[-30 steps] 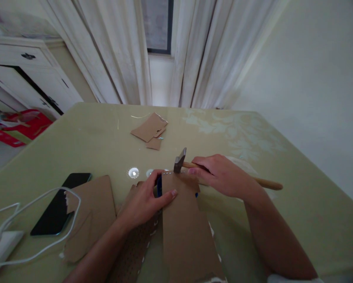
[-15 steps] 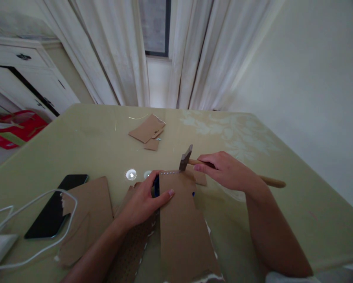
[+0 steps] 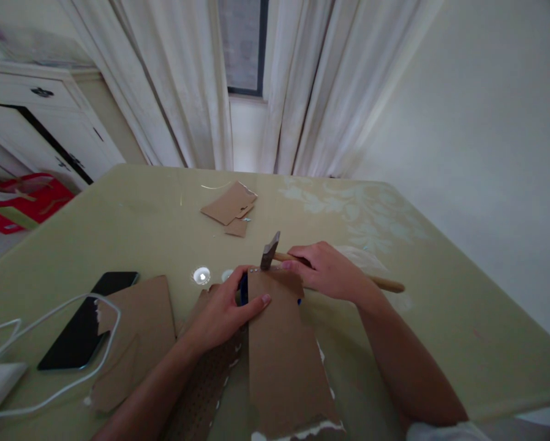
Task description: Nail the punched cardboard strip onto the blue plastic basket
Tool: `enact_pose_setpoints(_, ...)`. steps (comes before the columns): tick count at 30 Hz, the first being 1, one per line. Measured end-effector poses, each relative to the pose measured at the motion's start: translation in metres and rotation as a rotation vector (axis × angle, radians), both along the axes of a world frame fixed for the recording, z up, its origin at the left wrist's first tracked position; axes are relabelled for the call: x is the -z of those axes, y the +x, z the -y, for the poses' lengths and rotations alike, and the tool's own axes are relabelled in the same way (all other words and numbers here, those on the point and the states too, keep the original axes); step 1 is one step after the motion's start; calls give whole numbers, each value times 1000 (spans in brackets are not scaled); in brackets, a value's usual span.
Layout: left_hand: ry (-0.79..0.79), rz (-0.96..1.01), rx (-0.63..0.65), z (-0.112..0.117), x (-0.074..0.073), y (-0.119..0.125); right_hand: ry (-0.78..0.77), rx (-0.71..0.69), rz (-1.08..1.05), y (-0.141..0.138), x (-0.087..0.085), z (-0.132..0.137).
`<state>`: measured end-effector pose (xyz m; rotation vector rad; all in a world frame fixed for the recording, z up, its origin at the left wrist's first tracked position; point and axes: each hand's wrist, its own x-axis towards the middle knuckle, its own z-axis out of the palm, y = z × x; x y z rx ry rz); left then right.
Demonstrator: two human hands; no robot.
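My right hand (image 3: pixel 326 271) is closed round the wooden handle of a small hammer (image 3: pixel 270 250). The hammer's dark metal head rests on the far edge of a long brown cardboard strip (image 3: pixel 279 349), by a row of small pale dots. My left hand (image 3: pixel 226 309) presses on the strip's left edge near the top, thumb flat on the card. Its fingers curl over a dark blue object (image 3: pixel 243 289) half hidden under the strip. A perforated brown sheet (image 3: pixel 201 392) lies beneath my left forearm.
A black phone (image 3: pixel 89 318) and a white cable (image 3: pixel 49 343) lie at the left beside a torn cardboard piece (image 3: pixel 139 331). More cardboard scraps (image 3: pixel 231 205) sit farther back on the green table (image 3: pixel 463 318). White curtains and a white cabinet stand behind.
The hammer head was lifted up and to the right half a second ago; now it has come back down and left onto the strip's far edge. My left hand has stayed put.
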<state>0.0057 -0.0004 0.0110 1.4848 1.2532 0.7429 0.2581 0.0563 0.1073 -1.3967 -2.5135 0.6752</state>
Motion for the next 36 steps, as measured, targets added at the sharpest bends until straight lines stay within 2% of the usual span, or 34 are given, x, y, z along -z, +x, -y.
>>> enact_pose_setpoints(4,4,-40,-19,0,2,0,44,12,-16,-11,7,6)
enact_pose_setpoints(8,-8,4,0,-1,0,2,97,19,15,-10,-1,9)
enact_pose_setpoints(11,6,29,9,-1,-4,3,136,141,-53,0,-6,12)
enact_pose_setpoints(13,42,3,5,-1,-6,4,153,255,-105,10,0,14)
enact_pose_setpoints(16,96,-46,-14,0,-8,5,149,376,-114,29,23,22)
enact_pose_setpoints(20,149,-110,-63,0,-7,8,168,502,-92,49,66,31)
enact_pose_setpoints(25,169,-44,-68,-1,1,12,194,588,-62,57,111,30)
enact_pose_setpoints(29,139,10,-50,-1,4,12,205,593,-58,59,129,26)
enact_pose_setpoints(36,131,28,-102,1,0,14,174,542,-90,61,146,25)
